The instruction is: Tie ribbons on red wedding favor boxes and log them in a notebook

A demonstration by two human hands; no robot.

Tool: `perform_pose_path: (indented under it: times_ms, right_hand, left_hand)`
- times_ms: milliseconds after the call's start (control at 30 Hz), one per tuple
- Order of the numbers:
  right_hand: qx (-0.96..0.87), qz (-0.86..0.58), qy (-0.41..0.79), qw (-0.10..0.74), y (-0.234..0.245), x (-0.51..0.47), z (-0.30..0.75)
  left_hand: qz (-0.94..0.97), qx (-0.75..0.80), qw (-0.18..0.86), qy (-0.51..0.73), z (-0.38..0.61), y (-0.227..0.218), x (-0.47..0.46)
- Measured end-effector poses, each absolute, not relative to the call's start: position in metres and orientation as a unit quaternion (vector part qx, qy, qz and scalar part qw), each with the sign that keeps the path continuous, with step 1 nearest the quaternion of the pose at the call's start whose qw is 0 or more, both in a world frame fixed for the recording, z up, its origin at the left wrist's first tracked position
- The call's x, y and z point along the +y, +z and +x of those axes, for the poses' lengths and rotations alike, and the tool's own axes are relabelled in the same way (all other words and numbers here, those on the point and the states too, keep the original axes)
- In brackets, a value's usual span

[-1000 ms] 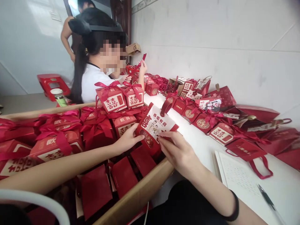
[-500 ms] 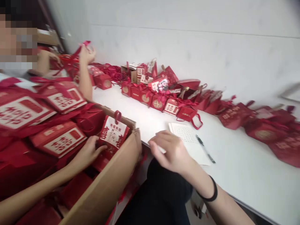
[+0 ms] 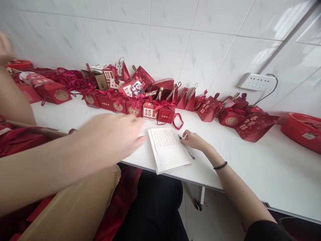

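Observation:
My right hand (image 3: 194, 140) is at the black-and-clear pen (image 3: 190, 153), its thumb and curled fingers closed around the upper part. The pen lies on the white table along the right edge of an open notebook (image 3: 173, 157), whose page has handwriting at the top. My left hand (image 3: 117, 135) is smeared by motion above the table, left of the notebook, and I cannot see anything in it. Behind it stands a row of red gift boxes, among them a box with a white double-happiness panel (image 3: 149, 112).
A cardboard box (image 3: 82, 201) with red packages stands at lower left, against the table. Another person's arm (image 3: 15, 90) reaches in at far left. Along the tiled wall are more red bags (image 3: 254, 127), a red basin (image 3: 301, 134) and a power strip (image 3: 257, 82).
The view has swung right. My left hand has left the red package in the cardboard box and crossed over the table. My right hand has moved from beside the notebook to the pen.

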State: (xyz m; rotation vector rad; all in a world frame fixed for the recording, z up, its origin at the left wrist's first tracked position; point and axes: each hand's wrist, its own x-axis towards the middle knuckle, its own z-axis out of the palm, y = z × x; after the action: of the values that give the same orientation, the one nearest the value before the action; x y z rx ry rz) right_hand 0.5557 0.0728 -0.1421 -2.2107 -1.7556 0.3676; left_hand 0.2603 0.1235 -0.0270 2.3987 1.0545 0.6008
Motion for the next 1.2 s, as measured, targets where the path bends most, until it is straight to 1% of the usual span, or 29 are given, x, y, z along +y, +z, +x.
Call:
perform_pose_path:
  times_ms: [100, 133, 200, 267, 333, 400, 433, 467, 533, 667, 800, 933, 1033, 1100, 1200]
  right_hand:
    - [-0.643, -0.741, 0.125, 0.15, -0.148, 0.074, 0.554]
    - [-0.653, -0.73, 0.121, 0.16, -0.149, 0.073, 0.555]
    - [-0.654, -0.714, 0.134, 0.209, -0.15, 0.071, 0.562]
    - [-0.611, -0.712, 0.178, 0.297, -0.15, 0.069, 0.572]
    - [-0.534, -0.697, 0.242, 0.412, -0.149, 0.069, 0.583]
    - [-0.462, -0.632, 0.326, 0.53, -0.147, 0.07, 0.588]
    - [-0.433, -0.586, 0.372, 0.576, -0.146, 0.071, 0.588]
    - [-0.411, -0.538, 0.416, 0.607, -0.144, 0.071, 0.586]
    - [-0.386, -0.462, 0.481, 0.637, -0.142, 0.072, 0.576]
    - [-0.367, -0.401, 0.535, 0.647, -0.144, 0.072, 0.547]
    - [-0.382, -0.443, 0.541, 0.604, -0.154, 0.072, 0.523]
    - [-0.401, -0.562, 0.453, 0.564, -0.159, 0.071, 0.504]
    - [-0.427, -0.641, 0.392, 0.503, -0.158, 0.072, 0.49]
    - [-0.457, -0.671, 0.348, 0.468, -0.158, 0.072, 0.484]
    - [-0.497, -0.682, 0.282, 0.455, -0.16, 0.072, 0.48]
  left_hand:
    - [0.92, 0.361, 0.149, 0.031, 0.338, -0.023, 0.131]
    - [0.924, 0.353, 0.144, -0.026, 0.364, -0.027, 0.138]
    - [0.921, 0.339, 0.168, -0.094, 0.405, -0.041, 0.155]
    - [0.917, 0.337, 0.18, -0.117, 0.43, -0.059, 0.173]
    - [0.915, 0.339, 0.178, -0.128, 0.44, -0.076, 0.188]
    - [0.914, 0.335, 0.169, -0.154, 0.441, -0.091, 0.201]
    - [0.914, 0.328, 0.168, -0.17, 0.439, -0.097, 0.207]
    - [0.915, 0.321, 0.168, -0.179, 0.438, -0.103, 0.212]
    - [0.918, 0.308, 0.174, -0.182, 0.434, -0.112, 0.22]
    - [0.927, 0.286, 0.195, -0.148, 0.43, -0.13, 0.229]
    - [0.934, 0.264, 0.231, -0.073, 0.425, -0.146, 0.23]
    - [0.93, 0.251, 0.265, -0.041, 0.421, -0.153, 0.231]
    - [0.93, 0.243, 0.272, -0.046, 0.423, -0.155, 0.233]
    - [0.926, 0.249, 0.278, -0.051, 0.424, -0.155, 0.233]
    - [0.911, 0.261, 0.316, -0.038, 0.427, -0.154, 0.232]
